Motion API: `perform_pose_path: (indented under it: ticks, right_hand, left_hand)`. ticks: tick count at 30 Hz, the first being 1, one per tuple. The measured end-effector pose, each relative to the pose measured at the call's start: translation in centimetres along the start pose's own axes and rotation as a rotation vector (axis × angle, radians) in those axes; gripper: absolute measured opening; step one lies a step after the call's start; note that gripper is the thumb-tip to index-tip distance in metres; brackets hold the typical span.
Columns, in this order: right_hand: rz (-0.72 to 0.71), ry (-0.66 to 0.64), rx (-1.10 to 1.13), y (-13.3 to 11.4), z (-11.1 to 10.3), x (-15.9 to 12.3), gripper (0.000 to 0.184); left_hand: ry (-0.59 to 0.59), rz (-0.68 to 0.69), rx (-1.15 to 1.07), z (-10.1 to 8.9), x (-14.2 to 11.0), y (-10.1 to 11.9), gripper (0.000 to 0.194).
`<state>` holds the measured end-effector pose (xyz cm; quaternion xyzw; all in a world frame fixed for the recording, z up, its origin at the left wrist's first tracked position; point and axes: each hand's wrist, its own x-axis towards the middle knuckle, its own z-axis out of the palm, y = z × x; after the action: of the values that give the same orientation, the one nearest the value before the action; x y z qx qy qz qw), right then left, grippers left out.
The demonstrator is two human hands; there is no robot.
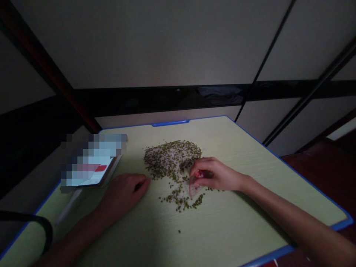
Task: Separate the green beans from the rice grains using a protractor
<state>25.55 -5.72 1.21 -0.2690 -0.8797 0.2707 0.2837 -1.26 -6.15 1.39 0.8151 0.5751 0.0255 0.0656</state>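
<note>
A pile of small green beans mixed with whitish grains lies on the table's middle. Nearer to me is a smaller scatter of beans. My right hand is at the pile's right side, its thumb and fingers closed on a small clear plastic piece with red on it. The plastic's exact kind is hard to make out, and its lower edge is down among the beans. Left of the pile, my left hand rests on the table with curled fingers, and nothing shows in it.
The pale table has a blue edge and a blue handle at its far side. A tablet-like device with a lit, partly blurred screen stands at the left. A black cable or strap curves at lower left. Cabinet panels rise behind.
</note>
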Motion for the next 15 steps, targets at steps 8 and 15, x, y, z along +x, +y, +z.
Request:
perform_pose_path:
  ticks: [8, 15]
  right_hand:
    - [0.015, -0.024, 0.012, -0.04, -0.2, -0.18, 0.01]
    - [0.004, -0.023, -0.009, -0.13, -0.04, -0.14, 0.011]
  left_hand:
    - [0.026, 0.008, -0.041, 0.15, 0.01, -0.08, 0.037]
    - [0.021, 0.0, -0.033, 0.14, 0.0, -0.03, 0.037]
